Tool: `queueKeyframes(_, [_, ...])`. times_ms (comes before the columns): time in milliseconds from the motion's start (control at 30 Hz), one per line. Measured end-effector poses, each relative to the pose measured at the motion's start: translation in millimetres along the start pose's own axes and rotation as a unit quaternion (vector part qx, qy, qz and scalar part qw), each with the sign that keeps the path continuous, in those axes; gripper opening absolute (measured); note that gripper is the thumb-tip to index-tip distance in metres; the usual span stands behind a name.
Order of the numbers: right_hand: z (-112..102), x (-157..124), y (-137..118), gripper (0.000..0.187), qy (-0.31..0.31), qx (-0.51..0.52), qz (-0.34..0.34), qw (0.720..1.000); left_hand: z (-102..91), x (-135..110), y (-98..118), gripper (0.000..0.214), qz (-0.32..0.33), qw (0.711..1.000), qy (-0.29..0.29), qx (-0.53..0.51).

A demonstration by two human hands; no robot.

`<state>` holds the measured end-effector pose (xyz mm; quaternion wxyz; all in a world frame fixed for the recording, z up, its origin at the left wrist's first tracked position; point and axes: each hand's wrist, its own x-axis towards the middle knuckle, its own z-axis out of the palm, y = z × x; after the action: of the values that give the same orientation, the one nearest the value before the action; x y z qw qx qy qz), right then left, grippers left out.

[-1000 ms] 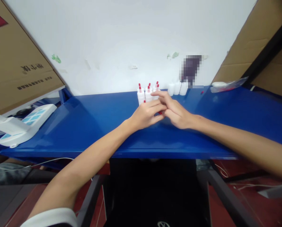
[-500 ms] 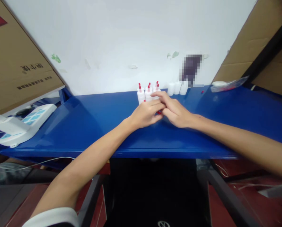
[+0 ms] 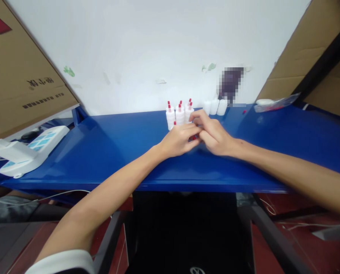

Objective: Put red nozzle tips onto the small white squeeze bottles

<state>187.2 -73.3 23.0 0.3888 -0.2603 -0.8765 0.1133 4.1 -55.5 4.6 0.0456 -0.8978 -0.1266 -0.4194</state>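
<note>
My left hand [image 3: 177, 141] and my right hand [image 3: 215, 137] meet over the front half of the blue table, with fingers bent and fingertips pressed together. Between them shows a bit of a small red cap [image 3: 194, 138]; whatever else they grip is hidden by the fingers. Just behind the hands stand several white squeeze bottles [image 3: 180, 115] with red-tipped nozzles, upright in a tight group. A nearer bottle's red tip [image 3: 175, 123] peeks over my left hand. Right of the group, near the wall, are several white bottles without nozzles [image 3: 222, 107].
A loose red cap [image 3: 244, 112] and a clear plastic bag [image 3: 277, 103] lie at the back right of the blue table [image 3: 115, 152]. On the left rests a white power strip [image 3: 41, 148] with a plugged-in adapter. Cardboard [image 3: 24, 76] flanks the left side.
Both hands stay together, shifted very slightly right and down. My right index finger has drawn back and bent more, uncovering more of the bottles behind.
</note>
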Motion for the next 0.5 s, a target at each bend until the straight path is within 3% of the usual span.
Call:
queueKeyframes(133, [-0.8,0.1,-4.8,0.036,0.005,0.022,0.009,1.0,-0.9,0.1,2.4,0.011,0.004,0.999,0.015,-0.029])
queueKeyframes(500, [3.0,-1.3,-1.6,0.026,0.022,0.042,0.035,0.998,1.4,-2.9,-0.7,0.011,-0.02,0.999,-0.022,-0.019])
